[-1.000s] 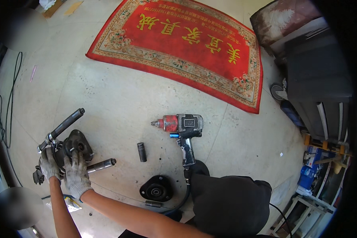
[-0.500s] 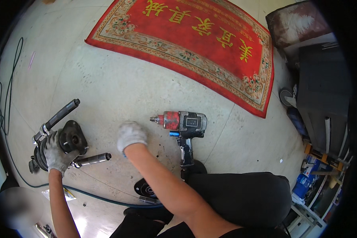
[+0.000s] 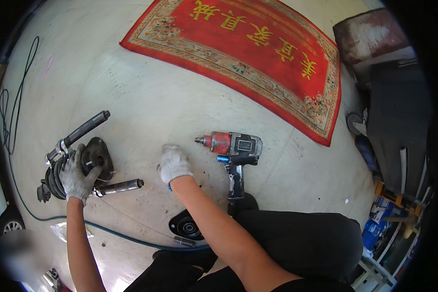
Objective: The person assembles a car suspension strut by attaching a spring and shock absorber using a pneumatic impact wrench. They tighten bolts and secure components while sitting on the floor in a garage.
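On the floor at left lies a strut assembly with a black coil spring (image 3: 57, 177) and a dark top mount plate (image 3: 97, 158). Two rod-shaped spring compressors (image 3: 85, 129) are clamped along it. My left hand (image 3: 76, 177), in a grey-white glove, grips the spring beside the mount, thumb toward the plate. My right hand (image 3: 175, 163), gloved too, is above the bare floor between the strut and an impact wrench (image 3: 236, 148). Its fingers look curled under; whatever they hold, if anything, is hidden. The red and black wrench lies with its drive end toward that hand.
Near my legs lie another black mount (image 3: 187, 226) and a metal socket (image 3: 183, 241). A dark green hose (image 3: 117, 233) runs across the floor past a clear plastic bag (image 3: 61, 231). Ahead lies a red rug (image 3: 238, 44); a black cabinet (image 3: 396, 126) stands at right.
The whole view has shifted slightly. My right hand has turned a little and remains near the wrench's drive end. My left hand stays on the spring, its fingers more upright along it.
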Demonstrator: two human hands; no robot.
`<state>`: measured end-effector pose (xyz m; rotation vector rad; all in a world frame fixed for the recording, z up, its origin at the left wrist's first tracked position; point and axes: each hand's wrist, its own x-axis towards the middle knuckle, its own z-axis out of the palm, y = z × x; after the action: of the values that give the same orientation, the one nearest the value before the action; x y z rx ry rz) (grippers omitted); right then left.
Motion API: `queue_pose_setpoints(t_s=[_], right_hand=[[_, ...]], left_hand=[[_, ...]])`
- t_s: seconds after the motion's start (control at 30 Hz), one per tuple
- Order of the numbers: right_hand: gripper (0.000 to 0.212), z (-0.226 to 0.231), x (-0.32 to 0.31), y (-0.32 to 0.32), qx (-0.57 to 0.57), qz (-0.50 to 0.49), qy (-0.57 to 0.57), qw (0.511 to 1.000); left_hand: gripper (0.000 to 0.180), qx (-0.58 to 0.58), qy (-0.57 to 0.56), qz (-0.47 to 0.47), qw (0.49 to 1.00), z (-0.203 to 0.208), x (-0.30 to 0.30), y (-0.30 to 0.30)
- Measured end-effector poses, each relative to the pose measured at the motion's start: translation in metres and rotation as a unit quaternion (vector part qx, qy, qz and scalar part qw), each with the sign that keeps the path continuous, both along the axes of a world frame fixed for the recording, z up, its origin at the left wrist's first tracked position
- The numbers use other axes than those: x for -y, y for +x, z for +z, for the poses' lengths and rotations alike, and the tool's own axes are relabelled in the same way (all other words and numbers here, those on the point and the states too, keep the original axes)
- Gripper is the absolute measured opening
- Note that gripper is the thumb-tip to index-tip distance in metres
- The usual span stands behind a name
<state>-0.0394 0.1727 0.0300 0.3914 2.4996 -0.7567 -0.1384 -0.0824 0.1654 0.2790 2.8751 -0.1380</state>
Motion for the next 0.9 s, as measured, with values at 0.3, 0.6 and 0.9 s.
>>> queue_pose_setpoints(t_s=[0.3,0.6,0.9], right_hand=[[0.031,0.023,-0.015,-0.013,0.006,-0.074,-0.102,0.992],[0.037,0.007,0.046,-0.057,-0.027,-0.369,-0.607,0.704],[0.033,0.022,0.11,-0.058,-0.113,-0.315,-0.508,0.794]], left_hand=[[0.067,-0.126,-0.037,-0.026,0.991,-0.024,0.004,0.009],[0.065,-0.179,-0.01,-0.018,0.984,-0.039,0.01,0.011],[0.064,-0.186,-0.018,-0.087,0.978,-0.035,0.013,0.01]])
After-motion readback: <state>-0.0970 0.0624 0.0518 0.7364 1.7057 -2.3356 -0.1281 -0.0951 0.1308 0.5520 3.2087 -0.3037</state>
